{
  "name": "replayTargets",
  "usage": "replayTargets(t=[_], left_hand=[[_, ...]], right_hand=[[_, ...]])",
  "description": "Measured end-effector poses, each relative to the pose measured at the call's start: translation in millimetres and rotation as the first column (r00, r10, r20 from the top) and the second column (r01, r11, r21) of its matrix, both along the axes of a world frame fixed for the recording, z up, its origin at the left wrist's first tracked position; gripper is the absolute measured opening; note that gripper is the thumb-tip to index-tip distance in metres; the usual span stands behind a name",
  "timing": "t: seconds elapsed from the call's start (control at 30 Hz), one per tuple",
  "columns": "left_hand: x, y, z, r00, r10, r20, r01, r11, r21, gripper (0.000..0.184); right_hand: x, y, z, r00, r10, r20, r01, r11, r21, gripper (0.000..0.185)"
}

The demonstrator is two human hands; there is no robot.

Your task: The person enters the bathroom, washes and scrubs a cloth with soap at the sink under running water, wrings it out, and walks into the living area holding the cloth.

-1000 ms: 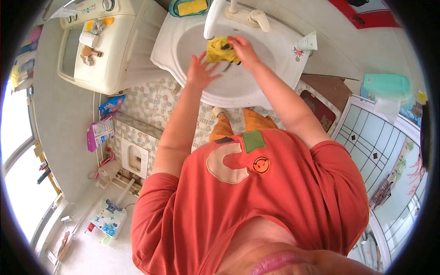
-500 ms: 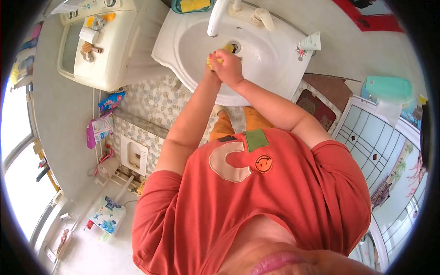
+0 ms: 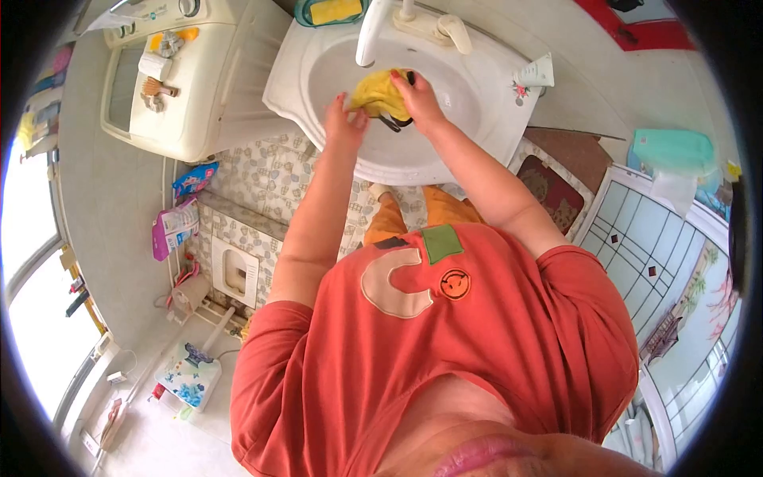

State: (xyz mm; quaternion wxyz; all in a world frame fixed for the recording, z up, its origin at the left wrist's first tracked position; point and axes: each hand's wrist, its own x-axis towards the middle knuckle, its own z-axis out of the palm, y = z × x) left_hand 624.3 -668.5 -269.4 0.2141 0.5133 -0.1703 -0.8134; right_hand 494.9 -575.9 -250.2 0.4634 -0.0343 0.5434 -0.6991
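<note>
A yellow cloth item (image 3: 380, 95) with black straps or trim is spread out above the basin of the white sink (image 3: 318, 131). My right hand (image 3: 419, 102) grips its right side, near a black part, with the thumb lying over the yellow fabric. At its left edge is my left hand (image 3: 344, 126), its fingers closed around the blurred margin of the cloth. Black strips hang from the lower side of the item. Just above it is the spout of the white faucet (image 3: 369, 40); no water stream can be made out.
A white tube (image 3: 536, 72) stands on the sink's right rim. A yellow bar (image 3: 335, 10) lies in a green dish (image 3: 303, 14) at the back left. Left of the sink is a washing machine (image 3: 187, 103) with a brush (image 3: 158, 87) on top.
The yellow cloth was bunched between my clasped hands low in the basin. Now my hands have moved apart and the cloth is opened out between them, with black strips showing.
</note>
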Motion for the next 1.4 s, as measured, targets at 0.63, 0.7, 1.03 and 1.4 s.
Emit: replayTargets(t=[0.63, 0.7, 1.03, 1.4], left_hand=[[-32, 23, 19, 0.952, -0.304, -0.049, 0.307, 0.946, 0.103, 0.032], [-33, 24, 12, 0.936, -0.350, -0.032, 0.351, 0.929, 0.118, 0.031], [-9, 9, -24, 0.938, -0.197, -0.285, 0.168, 0.978, -0.124, 0.036], [-44, 27, 39, 0.987, -0.145, 0.068, 0.138, 0.985, 0.103, 0.029]], right_hand=[[35, 8, 16, 0.442, 0.100, -0.892, 0.108, 0.981, 0.164, 0.025], [-2, 2, -6, 0.501, 0.368, -0.783, 0.092, 0.877, 0.471, 0.028], [28, 15, 22, 0.698, 0.264, -0.666, -0.314, 0.948, 0.047, 0.039], [-67, 14, -44, 0.421, 0.154, -0.894, 0.272, 0.919, 0.287, 0.025]])
